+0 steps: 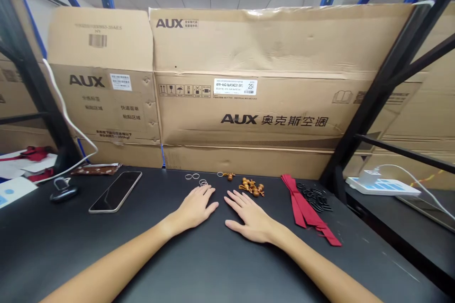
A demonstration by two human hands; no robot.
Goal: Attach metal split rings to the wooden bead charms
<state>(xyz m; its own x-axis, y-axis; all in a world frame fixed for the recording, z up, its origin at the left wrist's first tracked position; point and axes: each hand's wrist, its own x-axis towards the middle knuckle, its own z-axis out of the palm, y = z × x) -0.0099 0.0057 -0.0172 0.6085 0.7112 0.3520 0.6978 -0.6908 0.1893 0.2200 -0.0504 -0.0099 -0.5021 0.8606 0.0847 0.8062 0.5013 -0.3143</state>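
My left hand (195,206) lies flat on the dark tabletop (199,265), fingers stretched forward and holding nothing. Just beyond its fingertips are several metal rings (203,182). My right hand (250,218) also rests palm down, its thumb apart from the fingers and nothing in it. Past its fingertips sits a small pile of brown gourd-shaped beads (253,187) with orange cord. Another gourd bead (230,177) on a cord lies farther back, beside a ring (220,174). To the right are red ribbon strips (307,213) and a heap of black clips or loops (314,197).
A phone (116,192) and a dark case or fob with a metal loop (64,191) lie at left, near a brown packet (96,169). AUX cardboard (245,57) walls the back. A black rack post (377,75) and a power strip (384,186) stand right.
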